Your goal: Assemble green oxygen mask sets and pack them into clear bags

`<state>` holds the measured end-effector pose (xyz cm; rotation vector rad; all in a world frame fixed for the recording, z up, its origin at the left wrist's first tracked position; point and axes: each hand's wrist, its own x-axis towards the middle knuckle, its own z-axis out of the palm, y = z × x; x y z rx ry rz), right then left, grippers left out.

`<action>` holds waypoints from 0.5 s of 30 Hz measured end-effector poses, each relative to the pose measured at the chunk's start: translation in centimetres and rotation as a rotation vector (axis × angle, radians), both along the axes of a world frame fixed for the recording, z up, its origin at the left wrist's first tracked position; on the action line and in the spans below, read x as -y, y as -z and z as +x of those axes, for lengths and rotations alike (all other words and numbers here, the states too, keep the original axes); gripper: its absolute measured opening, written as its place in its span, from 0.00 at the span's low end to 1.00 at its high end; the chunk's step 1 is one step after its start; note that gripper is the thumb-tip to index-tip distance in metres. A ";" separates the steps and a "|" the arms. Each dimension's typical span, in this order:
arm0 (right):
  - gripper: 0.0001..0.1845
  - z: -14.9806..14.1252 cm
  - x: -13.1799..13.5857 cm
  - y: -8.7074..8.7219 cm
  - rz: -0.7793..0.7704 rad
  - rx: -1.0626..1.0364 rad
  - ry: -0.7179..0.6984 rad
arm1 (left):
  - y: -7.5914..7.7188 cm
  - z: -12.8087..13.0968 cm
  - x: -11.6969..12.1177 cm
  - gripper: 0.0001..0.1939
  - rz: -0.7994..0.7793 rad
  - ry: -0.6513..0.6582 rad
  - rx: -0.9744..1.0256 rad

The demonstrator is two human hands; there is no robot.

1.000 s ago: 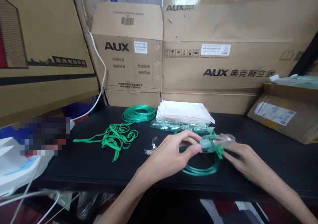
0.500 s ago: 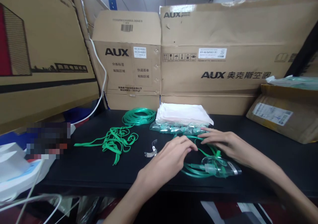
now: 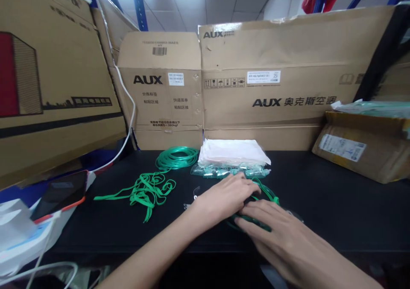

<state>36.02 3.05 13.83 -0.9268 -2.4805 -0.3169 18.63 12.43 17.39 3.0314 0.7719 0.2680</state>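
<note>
My left hand (image 3: 226, 195) lies palm down on the black table (image 3: 336, 203), fingers stretched toward a green strap and tube (image 3: 267, 191). My right hand (image 3: 272, 223) rests flat with spread fingers over the coiled green tubing and the clear mask, which it mostly hides. Just beyond the hands sits a clear bag of green-tinted parts (image 3: 224, 170) under a stack of white packets (image 3: 232, 151). A small clear plastic piece (image 3: 191, 197) lies left of my left hand.
A coil of green tubing (image 3: 177, 157) and a tangle of green straps (image 3: 145, 188) lie at the left. Cardboard boxes (image 3: 282, 80) wall the back and left. A phone (image 3: 60, 194) and white cable lie at the left; a brown box (image 3: 358, 150) stands at the right.
The mask and tubing were put down on the table. My right hand pulled back from the bag and now covers them. My left hand slid forward and flattened.
</note>
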 end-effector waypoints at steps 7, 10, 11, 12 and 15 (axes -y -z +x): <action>0.12 0.3 -2.0 2.5 0.042 0.128 0.171 | 0.3 -2.4 -0.8 0.17 0.037 -0.127 -0.024; 0.09 1.3 -2.3 2.3 0.011 0.132 0.146 | 0.2 -4.3 0.4 0.13 0.014 -0.154 -0.012; 0.10 1.7 -2.3 2.2 0.016 0.126 0.143 | 0.1 -4.7 0.8 0.13 -0.013 -0.156 -0.006; 0.12 2.2 -2.4 2.0 0.031 0.115 0.148 | 0.0 -5.1 1.4 0.14 -0.051 -0.158 -0.002; 0.14 4.0 -1.8 2.0 0.074 0.047 0.167 | 0.0 -5.4 3.0 0.18 -0.161 -0.155 0.009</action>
